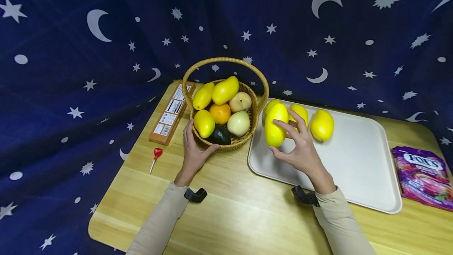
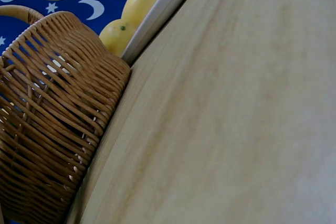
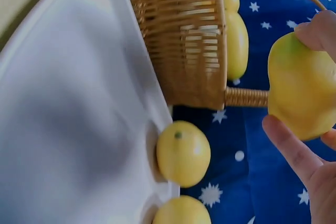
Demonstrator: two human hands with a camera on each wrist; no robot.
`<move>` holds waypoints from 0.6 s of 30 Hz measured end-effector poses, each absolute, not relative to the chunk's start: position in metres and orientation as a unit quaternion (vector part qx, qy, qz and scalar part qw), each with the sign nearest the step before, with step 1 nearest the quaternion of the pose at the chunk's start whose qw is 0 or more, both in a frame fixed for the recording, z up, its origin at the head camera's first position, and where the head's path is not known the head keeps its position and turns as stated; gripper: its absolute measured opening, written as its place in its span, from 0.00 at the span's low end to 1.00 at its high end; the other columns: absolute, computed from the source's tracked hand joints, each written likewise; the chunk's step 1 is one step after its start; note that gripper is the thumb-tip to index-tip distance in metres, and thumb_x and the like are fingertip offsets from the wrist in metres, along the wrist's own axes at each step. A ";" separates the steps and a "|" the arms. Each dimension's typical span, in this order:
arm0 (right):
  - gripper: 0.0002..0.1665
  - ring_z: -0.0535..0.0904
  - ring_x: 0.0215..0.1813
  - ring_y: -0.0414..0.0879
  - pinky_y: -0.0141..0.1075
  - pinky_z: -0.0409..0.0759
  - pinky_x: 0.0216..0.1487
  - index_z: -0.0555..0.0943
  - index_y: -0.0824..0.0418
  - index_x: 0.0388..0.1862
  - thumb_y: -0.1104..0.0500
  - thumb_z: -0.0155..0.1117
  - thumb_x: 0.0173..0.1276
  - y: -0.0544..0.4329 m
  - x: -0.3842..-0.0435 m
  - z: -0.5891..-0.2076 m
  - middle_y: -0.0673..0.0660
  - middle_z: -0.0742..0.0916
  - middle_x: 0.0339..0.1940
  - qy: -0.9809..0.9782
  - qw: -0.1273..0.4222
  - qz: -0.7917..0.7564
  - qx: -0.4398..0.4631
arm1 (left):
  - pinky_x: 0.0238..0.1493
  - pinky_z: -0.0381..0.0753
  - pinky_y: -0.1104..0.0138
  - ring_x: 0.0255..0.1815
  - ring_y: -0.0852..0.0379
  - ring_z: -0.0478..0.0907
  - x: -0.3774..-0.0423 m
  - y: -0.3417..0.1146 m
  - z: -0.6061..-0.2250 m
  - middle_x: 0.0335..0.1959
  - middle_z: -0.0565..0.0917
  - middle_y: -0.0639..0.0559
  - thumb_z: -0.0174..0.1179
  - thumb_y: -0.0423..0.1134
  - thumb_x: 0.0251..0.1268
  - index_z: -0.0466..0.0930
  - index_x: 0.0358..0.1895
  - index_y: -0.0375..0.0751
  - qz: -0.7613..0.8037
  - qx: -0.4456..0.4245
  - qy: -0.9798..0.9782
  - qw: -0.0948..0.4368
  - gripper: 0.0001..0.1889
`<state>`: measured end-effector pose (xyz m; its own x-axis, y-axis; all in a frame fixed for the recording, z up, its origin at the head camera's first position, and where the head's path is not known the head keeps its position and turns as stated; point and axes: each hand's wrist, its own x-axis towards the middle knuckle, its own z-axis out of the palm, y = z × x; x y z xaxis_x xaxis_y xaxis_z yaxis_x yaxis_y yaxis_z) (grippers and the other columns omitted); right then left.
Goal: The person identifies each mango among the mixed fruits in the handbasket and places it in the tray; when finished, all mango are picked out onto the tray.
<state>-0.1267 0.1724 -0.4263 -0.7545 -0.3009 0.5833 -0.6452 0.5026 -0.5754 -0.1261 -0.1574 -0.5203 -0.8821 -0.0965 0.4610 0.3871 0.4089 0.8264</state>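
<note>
My right hand (image 1: pixel 304 152) pinches a yellow mango (image 1: pixel 274 131) between thumb and fingers, above the left end of the white tray (image 1: pixel 357 164). In the right wrist view this mango (image 3: pixel 296 90) shows a greenish patch near the fingers. My left hand (image 1: pixel 196 154) holds the front left side of a wicker basket (image 1: pixel 244 141), thumb at the rim. Inside the basket lie yellow mangoes (image 1: pixel 226 90), an orange (image 1: pixel 220 113), a tan round fruit (image 1: pixel 240 102), a pale green one (image 1: pixel 238 124) and a dark avocado (image 1: pixel 220 135). Another mango (image 1: pixel 322 125) lies on the tray.
Two more mangoes are on the tray, partly hidden behind the right hand and its mango. A long brown box (image 1: pixel 172 115) lies left of the basket, with a red lollipop (image 1: pixel 157 153) before it. A purple FOX'S bag (image 1: pixel 422 176) sits right of the tray. Starry cloth (image 1: pixel 212 15) hangs behind.
</note>
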 end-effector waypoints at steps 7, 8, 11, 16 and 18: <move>0.46 0.75 0.56 0.60 0.14 0.72 0.50 0.79 0.62 0.60 0.71 0.80 0.35 0.199 -0.124 -0.426 0.63 0.61 0.77 -0.853 0.214 0.404 0.251 | 0.72 0.49 0.39 0.75 0.37 0.49 -0.119 -0.151 -0.505 0.74 0.51 0.30 0.67 0.68 0.47 0.45 0.75 0.27 -0.542 -0.087 -0.805 0.224 0.64; 0.46 0.75 0.56 0.60 0.14 0.71 0.50 0.79 0.62 0.60 0.72 0.80 0.34 0.204 -0.125 -0.426 0.62 0.62 0.77 -0.857 0.219 0.399 0.243 | 0.72 0.49 0.39 0.75 0.37 0.49 -0.117 -0.150 -0.501 0.74 0.51 0.30 0.67 0.67 0.48 0.45 0.75 0.27 -0.542 -0.088 -0.805 0.225 0.63; 0.48 0.74 0.57 0.59 0.12 0.70 0.49 0.79 0.61 0.61 0.74 0.80 0.33 0.219 -0.129 -0.423 0.59 0.61 0.77 -0.865 0.230 0.389 0.217 | 0.71 0.50 0.39 0.74 0.36 0.50 -0.114 -0.148 -0.492 0.73 0.52 0.30 0.68 0.65 0.50 0.46 0.75 0.26 -0.543 -0.092 -0.803 0.226 0.62; 0.51 0.71 0.62 0.39 0.11 0.69 0.48 0.78 0.61 0.63 0.76 0.81 0.32 0.245 -0.134 -0.421 0.57 0.61 0.77 -0.875 0.239 0.380 0.180 | 0.71 0.51 0.38 0.74 0.35 0.51 -0.112 -0.147 -0.488 0.72 0.52 0.28 0.70 0.62 0.51 0.46 0.74 0.24 -0.546 -0.099 -0.800 0.226 0.60; 0.51 0.68 0.61 0.29 0.10 0.69 0.47 0.78 0.61 0.63 0.76 0.81 0.32 0.255 -0.135 -0.422 0.58 0.61 0.77 -0.877 0.243 0.379 0.169 | 0.70 0.51 0.38 0.74 0.35 0.51 -0.112 -0.147 -0.487 0.72 0.53 0.27 0.70 0.61 0.51 0.47 0.74 0.24 -0.548 -0.101 -0.799 0.226 0.60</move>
